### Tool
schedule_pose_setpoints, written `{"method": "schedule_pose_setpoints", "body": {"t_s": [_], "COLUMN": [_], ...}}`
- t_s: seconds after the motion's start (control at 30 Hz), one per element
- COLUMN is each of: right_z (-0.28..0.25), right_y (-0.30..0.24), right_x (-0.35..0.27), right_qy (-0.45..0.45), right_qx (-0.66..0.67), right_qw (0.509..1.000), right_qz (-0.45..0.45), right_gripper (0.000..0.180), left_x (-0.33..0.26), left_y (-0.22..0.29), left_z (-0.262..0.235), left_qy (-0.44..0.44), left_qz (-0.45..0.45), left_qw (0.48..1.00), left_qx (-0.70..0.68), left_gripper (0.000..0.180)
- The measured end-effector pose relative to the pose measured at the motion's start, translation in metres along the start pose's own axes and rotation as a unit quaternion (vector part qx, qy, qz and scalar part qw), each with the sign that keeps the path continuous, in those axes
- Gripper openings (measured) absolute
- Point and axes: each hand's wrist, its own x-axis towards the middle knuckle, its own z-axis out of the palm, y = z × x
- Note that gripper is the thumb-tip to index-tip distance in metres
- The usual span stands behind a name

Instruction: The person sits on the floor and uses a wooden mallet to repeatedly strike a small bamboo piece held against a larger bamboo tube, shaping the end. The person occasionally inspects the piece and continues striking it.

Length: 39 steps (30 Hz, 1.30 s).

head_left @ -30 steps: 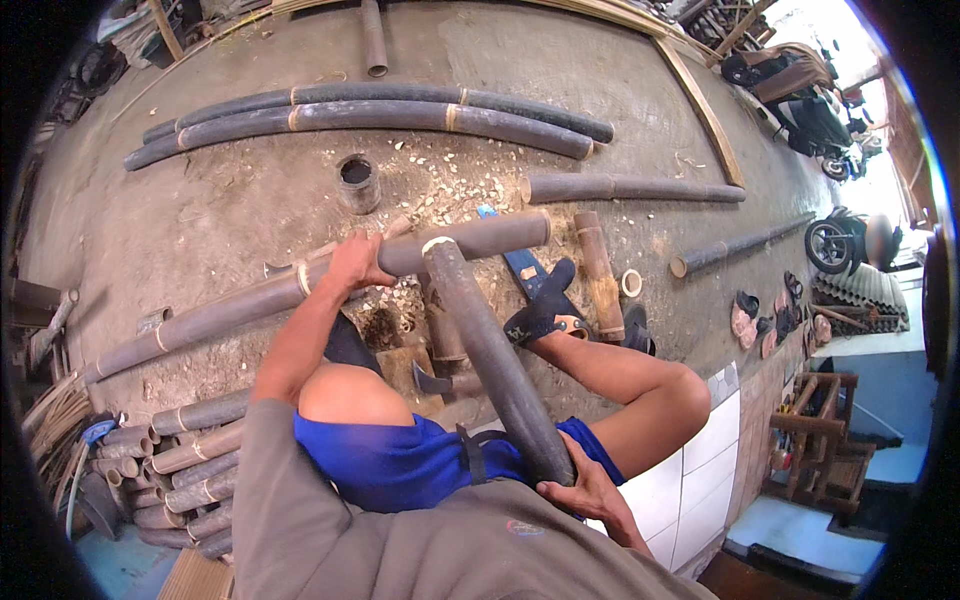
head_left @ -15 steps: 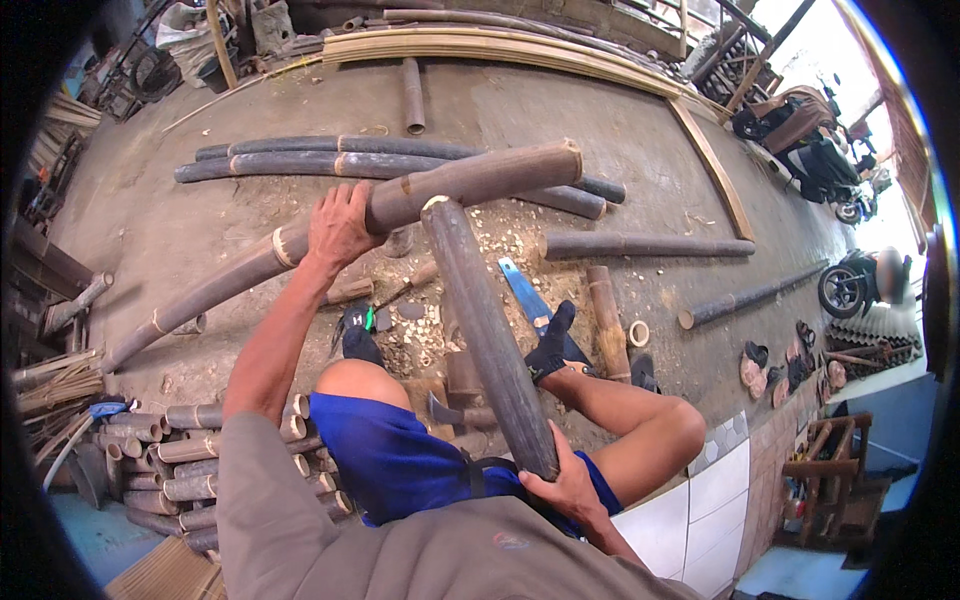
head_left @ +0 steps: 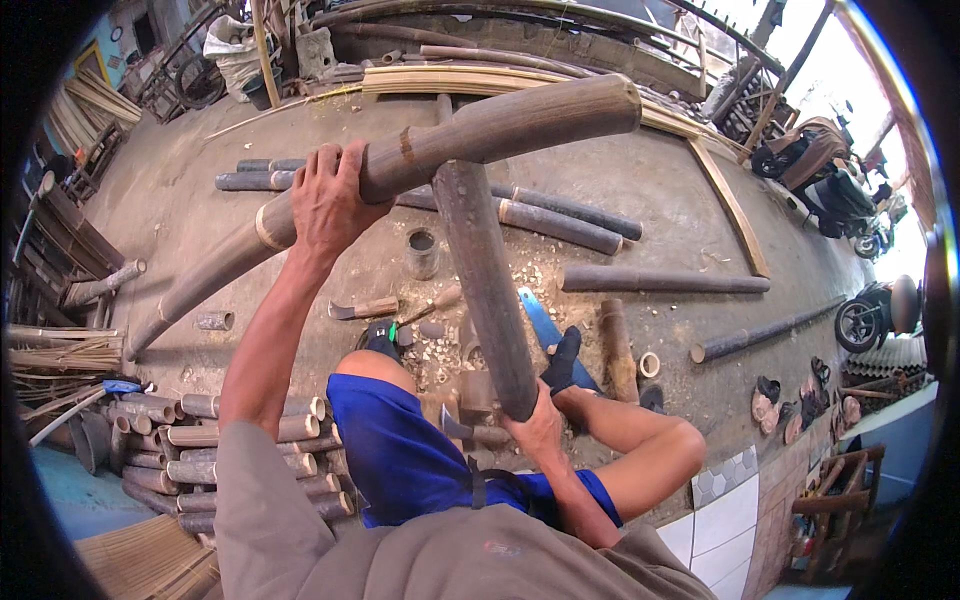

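Observation:
A long, thick brown bamboo pole [head_left: 500, 127] slants across in front of me, its cut right end raised. My left hand [head_left: 335, 200] is closed around it left of the middle. Below it, a shorter dark bamboo piece [head_left: 485, 275] stands tilted, with its upper end against the underside of the long pole. How the two fit at that joint is hidden. My right hand [head_left: 540, 425] grips the lower end of the shorter piece. Beneath, near my feet, lie a handsaw with a blue blade [head_left: 540, 318], a wooden-handled chopping blade [head_left: 365, 309] and a hatchet-like tool [head_left: 472, 430].
Several dark bamboo poles [head_left: 570, 228] lie on the floor ahead, with another pole [head_left: 665, 279] to the right. Cut bamboo lengths [head_left: 245, 437] are stacked at my left. Wood chips [head_left: 420, 355] litter the ground. A bamboo ring [head_left: 650, 364] and parked motorbikes [head_left: 835, 180] are at right.
Both hands have lifted the joined bamboo pieces higher. My right hand has come up from my lap, and the shorter piece's upper end, with its pale edge visible before, now meets the pole.

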Motion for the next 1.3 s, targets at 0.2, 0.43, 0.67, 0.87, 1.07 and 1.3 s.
{"method": "schedule_pose_setpoints", "body": {"t_s": [0.2,0.43,0.67,0.87,1.07,1.3], "right_z": [0.016,0.006,-0.162,-0.25,-0.196,-0.202], "right_y": [0.031,0.066,-0.146,-0.181,-0.136,-0.127], "right_x": [0.073,0.164,0.164,0.247,0.254,0.206], "right_qy": [0.126,-0.007,-0.012,0.315,-0.067,-0.063], "right_qx": [-0.044,-0.187,-0.118,-0.233,-0.388,-0.412], "right_qw": [0.988,0.981,0.989,0.864,0.915,0.899], "right_qz": [-0.084,-0.052,-0.088,-0.316,-0.088,-0.134], "right_gripper": [0.087,0.074,0.061,0.083,0.099,0.1], "left_x": [0.009,-0.028,-0.09,-0.077,-0.112,-0.126], "left_y": [0.014,0.063,0.061,0.06,0.047,0.049], "left_z": [-0.023,0.017,0.031,0.011,-0.003,-0.023], "left_qy": [0.041,0.053,-0.211,-0.253,-0.341,-0.385], "left_qz": [-0.022,-0.025,0.012,0.043,-0.004,-0.019], "left_qw": [0.999,0.998,0.974,0.951,0.92,0.896], "left_qx": [0.004,-0.011,-0.077,-0.173,-0.194,-0.219], "left_gripper": [0.082,0.085,0.088,0.084,0.095,0.097]}}
